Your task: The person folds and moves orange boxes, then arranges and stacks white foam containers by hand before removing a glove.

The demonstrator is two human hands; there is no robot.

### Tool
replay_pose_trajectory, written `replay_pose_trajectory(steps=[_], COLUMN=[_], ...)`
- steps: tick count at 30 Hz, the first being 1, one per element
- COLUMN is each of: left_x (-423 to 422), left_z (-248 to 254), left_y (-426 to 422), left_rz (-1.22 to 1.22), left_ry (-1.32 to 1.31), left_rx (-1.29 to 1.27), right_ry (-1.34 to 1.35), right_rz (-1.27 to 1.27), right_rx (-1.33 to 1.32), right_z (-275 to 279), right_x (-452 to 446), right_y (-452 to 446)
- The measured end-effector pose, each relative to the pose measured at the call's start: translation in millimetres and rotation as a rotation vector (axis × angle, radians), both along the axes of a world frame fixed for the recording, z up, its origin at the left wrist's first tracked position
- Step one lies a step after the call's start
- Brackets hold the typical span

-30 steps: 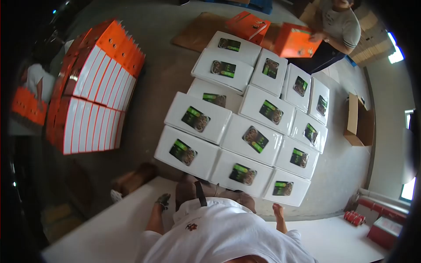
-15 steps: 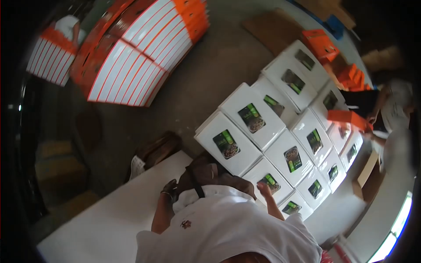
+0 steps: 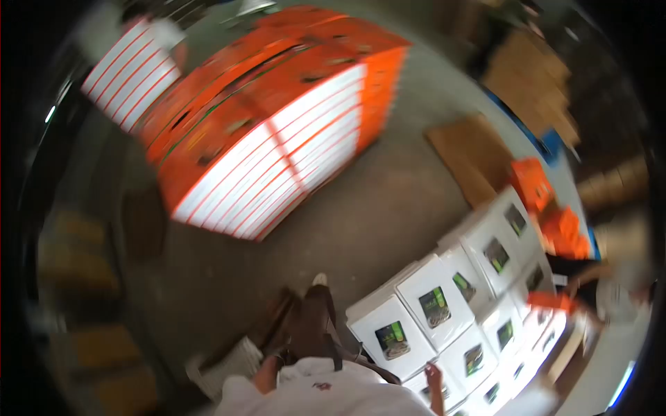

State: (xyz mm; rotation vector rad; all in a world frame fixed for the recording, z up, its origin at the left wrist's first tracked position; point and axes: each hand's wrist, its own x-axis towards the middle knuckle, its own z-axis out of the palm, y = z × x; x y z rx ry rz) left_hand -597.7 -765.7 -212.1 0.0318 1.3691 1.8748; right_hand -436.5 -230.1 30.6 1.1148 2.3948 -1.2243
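- One large, blocky stack of orange-and-white cardboard boxes [image 3: 305,121], two sections, already piled.
- At least twelve white rectangular boxes with dark-green labels [image 3: 393,340], closed, set together at the person's front right; anything left to add cannot be told.
- One orange box [image 3: 551,300] at a co-worker [image 3: 614,297].
- Two hands: right hand [image 3: 433,376] near the white boxes, left hand [image 3: 279,352] by the waist; fingers blurred, spread uncertain.
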Motion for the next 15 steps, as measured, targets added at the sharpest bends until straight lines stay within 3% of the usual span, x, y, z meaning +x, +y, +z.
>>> replay_pose_trajectory(steps=[1, 2, 3, 4, 7, 9, 11, 12, 13, 15], left_x=[-16.1, -3.6, -11.3, -51.0, -173.5, -219.5, -247.7, -263.8, -285.1, -335.4], left_z=[4.0, 28.3, 61.2, 80.7, 129.6, 143.9, 152.9, 155.3, 167.2, 205.1], left_y=[-4.2, -23.7, -61.6, -91.6, -151.1, -142.7, -111.6, -84.3, -58.2, -12.6], left_rz=[-0.046, -0.107, -0.184, -0.259, -0.397, -0.369, -0.269, -0.205, -0.138, -0.018], left_ry=[-0.047, -0.137, -0.226, -0.276, -0.397, -0.453, -0.467, -0.450, -0.436, -0.398], left_rx=[-0.003, -0.024, -0.065, -0.102, -0.202, -0.252, -0.295, -0.308, -0.334, -0.414], right_ry=[0.116, -0.320, -0.411, -0.072, -0.233, -0.172, -0.145, -0.054, -0.059, -0.252], right_rz=[0.034, 0.347, 0.219, 0.083, 0.098, 0.051, -0.191, -0.154, -0.159, -0.247], right_rx=[0.143, 0.313, 0.255, 0.231, 0.062, 0.057, -0.125, -0.044, -0.009, -0.082], right_z=[-9.4, -43.6, -40.3, -25.5, 18.6, -2.3, -32.7, -64.5, -109.7, -122.4], right_x=[-1.3, 12.7, -9.7, -48.6, -138.8, -167.4, -186.2, -183.3, -174.2, -184.6], right_y=[-1.8, 2.0, -5.1, -17.3, -14.8, -9.1, -9.5, -13.1, -16.7, -29.0])
